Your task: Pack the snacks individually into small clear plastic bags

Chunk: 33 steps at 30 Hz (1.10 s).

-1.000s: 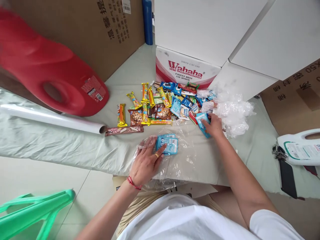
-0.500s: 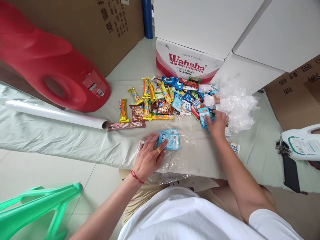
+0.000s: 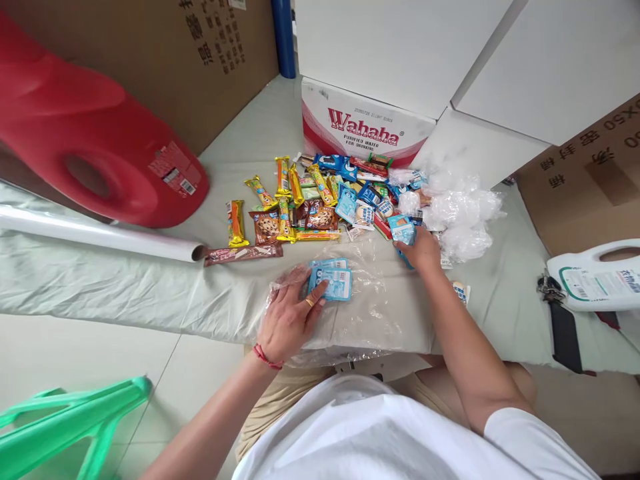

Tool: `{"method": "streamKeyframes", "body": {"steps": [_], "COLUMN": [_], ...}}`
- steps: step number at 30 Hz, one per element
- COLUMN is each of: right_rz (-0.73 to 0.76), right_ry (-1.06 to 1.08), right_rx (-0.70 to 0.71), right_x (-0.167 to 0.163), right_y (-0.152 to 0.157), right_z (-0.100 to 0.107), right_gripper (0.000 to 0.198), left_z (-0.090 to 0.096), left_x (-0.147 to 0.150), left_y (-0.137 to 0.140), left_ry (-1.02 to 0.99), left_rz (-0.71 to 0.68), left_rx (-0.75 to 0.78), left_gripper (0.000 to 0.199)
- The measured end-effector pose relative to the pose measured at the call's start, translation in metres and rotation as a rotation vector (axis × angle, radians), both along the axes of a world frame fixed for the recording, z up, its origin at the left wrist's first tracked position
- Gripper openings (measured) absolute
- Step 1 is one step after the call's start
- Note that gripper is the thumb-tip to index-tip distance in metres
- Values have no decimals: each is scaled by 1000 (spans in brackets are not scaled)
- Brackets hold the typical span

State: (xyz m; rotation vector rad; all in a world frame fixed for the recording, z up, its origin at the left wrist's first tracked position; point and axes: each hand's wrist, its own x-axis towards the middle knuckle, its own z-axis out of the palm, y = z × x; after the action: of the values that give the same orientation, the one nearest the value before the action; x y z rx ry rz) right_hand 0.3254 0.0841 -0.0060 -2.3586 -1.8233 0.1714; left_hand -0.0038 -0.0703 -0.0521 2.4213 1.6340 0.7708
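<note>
My left hand lies flat with fingers stretched out on a clear plastic bag, whose film covers some fingertips. Its thumb side rests on a few overlapping light-blue snack packets, on the bag. Farther right, my right hand has its fingers closed on the edge of a light-blue snack packet at the near right side of the snack pile. More blue shows under those fingers. Yellow-wrapped bars, brown cookie packets and round white-and-blue packets make up much of the pile.
Behind the pile stands a Wahaha water carton. Crumpled clear plastic lies to its right. A red jug and a white roll are at left; a white bottle and black phone-like object at right. A green stool stands below.
My right hand's fingers have closed in on the blue packet, which has tilted slightly. My left hand stays on the bag and packets. The whole view has shifted a little.
</note>
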Motion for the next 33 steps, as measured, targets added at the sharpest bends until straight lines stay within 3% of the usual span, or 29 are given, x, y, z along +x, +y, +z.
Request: {"method": "streamKeyframes", "body": {"steps": [4, 7, 9, 12, 14, 17, 22, 26, 30, 33], "right_rz": [61, 111, 240, 581, 775, 923, 978, 986, 892, 933], "right_ry": [171, 413, 694, 933, 897, 753, 568, 532, 413, 301], "right_rx": [295, 519, 434, 38, -118, -123, -67, 26, 186, 111], "right_x": [12, 9, -4, -42, -70, -103, -122, -121, -112, -110], "right_y": [-8, -18, -27, -45, -55, -63, -72, -71, -41, -8], "right_z": [4, 19, 30, 42, 42, 28, 1, 8, 24, 24], "right_gripper": [36, 37, 40, 36, 27, 17, 12, 17, 43, 76], "left_z": [0, -1, -2, -3, -2, 1, 6, 6, 5, 10], "left_x": [1, 2, 2, 3, 3, 2, -4, -2, 2, 3], "left_y": [-1, -1, -1, -2, -3, -5, -7, -5, -5, -5], "left_ry": [4, -7, -26, -48, -56, -107, -258, -173, -129, -82], "left_rz": [3, -2, 4, 11, 9, 17, -33, -23, 35, 37], "left_rx": [-9, -24, -41, -45, -25, 6, 78, 99, 72, 57], "left_gripper": [46, 48, 48, 48, 48, 52, 59, 36, 29, 34]}}
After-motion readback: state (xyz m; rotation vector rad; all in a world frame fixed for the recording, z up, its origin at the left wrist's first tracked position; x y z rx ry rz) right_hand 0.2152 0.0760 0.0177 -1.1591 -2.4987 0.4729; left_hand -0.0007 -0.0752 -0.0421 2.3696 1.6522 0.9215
